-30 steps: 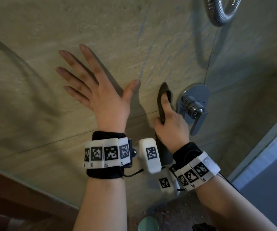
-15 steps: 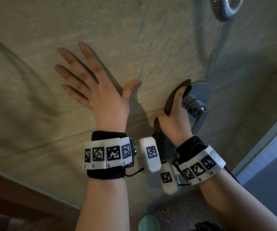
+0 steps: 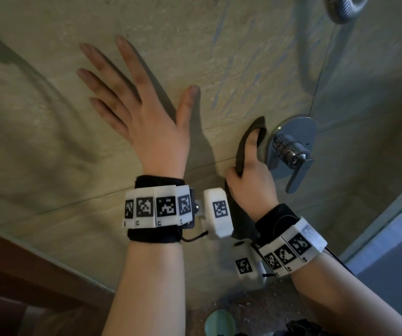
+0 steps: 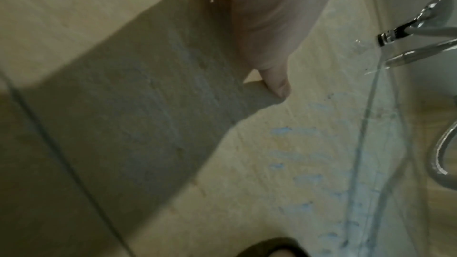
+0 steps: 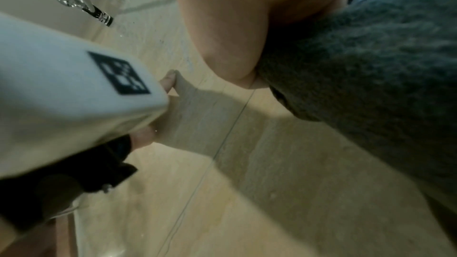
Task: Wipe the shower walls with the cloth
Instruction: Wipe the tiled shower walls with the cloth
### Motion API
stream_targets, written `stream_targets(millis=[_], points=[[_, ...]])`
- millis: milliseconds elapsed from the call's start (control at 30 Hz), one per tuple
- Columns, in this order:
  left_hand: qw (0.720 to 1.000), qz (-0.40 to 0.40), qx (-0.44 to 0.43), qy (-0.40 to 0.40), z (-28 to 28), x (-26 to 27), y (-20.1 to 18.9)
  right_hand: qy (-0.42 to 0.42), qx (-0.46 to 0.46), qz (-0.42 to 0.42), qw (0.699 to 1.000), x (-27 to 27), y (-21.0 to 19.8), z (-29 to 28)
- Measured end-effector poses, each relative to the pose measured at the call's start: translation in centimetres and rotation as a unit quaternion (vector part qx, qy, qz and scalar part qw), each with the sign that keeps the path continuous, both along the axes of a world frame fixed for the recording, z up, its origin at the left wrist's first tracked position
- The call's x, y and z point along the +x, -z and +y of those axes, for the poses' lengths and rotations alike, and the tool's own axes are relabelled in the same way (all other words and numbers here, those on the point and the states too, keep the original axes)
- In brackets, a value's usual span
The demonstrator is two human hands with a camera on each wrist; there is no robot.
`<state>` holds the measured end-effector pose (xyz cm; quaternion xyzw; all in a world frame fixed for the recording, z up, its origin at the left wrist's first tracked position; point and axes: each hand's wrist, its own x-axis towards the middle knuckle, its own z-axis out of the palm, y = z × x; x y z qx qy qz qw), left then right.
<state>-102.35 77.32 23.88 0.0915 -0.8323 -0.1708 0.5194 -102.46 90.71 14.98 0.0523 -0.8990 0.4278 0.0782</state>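
Note:
My left hand (image 3: pixel 151 122) lies flat on the beige stone shower wall (image 3: pixel 219 44), fingers spread and holding nothing. My right hand (image 3: pixel 251 170) grips a dark grey cloth (image 3: pixel 241 151) and holds it against the wall just left of the chrome valve plate (image 3: pixel 299 127). The cloth's tail hangs below the wrist. In the right wrist view the cloth (image 5: pixel 371 85) bulges out under my palm. The left wrist view shows my left thumb (image 4: pixel 277 81) on the wall, beside faint blue streaks (image 4: pixel 296 163).
The chrome lever handle (image 3: pixel 289 149) juts out right of the cloth. A metal shower hose (image 3: pixel 343 10) loops at top right. A glass door frame (image 3: pixel 377 226) runs down the right. A wooden ledge (image 3: pixel 25 275) sits lower left, a mint-green object (image 3: pixel 219 323) on the floor.
My right hand swept the cloth up and right onto the valve plate's edge, then drew back slightly left. The left hand stayed flat on the wall.

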Motion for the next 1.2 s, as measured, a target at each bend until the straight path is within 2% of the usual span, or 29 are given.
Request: stream_targets(millis=[100,200,367,500,633,733,833,1033,1200], points=[[1.0,-0.009,-0.021,-0.018,-0.2,-0.4,0.5,-0.04,-0.006,0.007,0.999,0.3,-0.1,-0.7],[0.999,-0.008,-0.038,-0.032,-0.5,-0.5,0.7,-0.062,0.027,0.027,0.997,0.3,-0.3,-0.9],[0.998,0.001,-0.051,-0.046,-0.5,-0.7,1.0,-0.016,0.071,0.049,0.996,-0.2,-0.6,0.2],[0.997,0.004,-0.056,-0.051,-0.5,-0.8,1.1,0.021,0.014,0.046,0.999,-0.2,-0.7,0.7],[0.997,-0.015,-0.057,-0.056,-0.6,-0.8,1.1,-0.008,-0.013,0.038,0.999,-0.2,-0.8,-0.3],[0.997,-0.018,-0.059,-0.051,-0.6,-0.8,1.1,-0.036,0.011,0.06,0.997,-0.2,-1.0,-0.4],[0.997,-0.012,-0.064,-0.05,-0.7,-0.7,1.1,-0.002,0.045,0.072,0.996,-0.4,-1.4,0.3],[0.996,-0.014,-0.068,-0.05,-0.7,-0.6,1.1,0.034,-0.003,0.05,0.998,-0.4,-1.4,0.9],[0.995,-0.022,-0.08,-0.053,-0.8,-0.5,1.2,0.001,-0.026,0.039,0.999,0.1,-1.5,-0.7]])
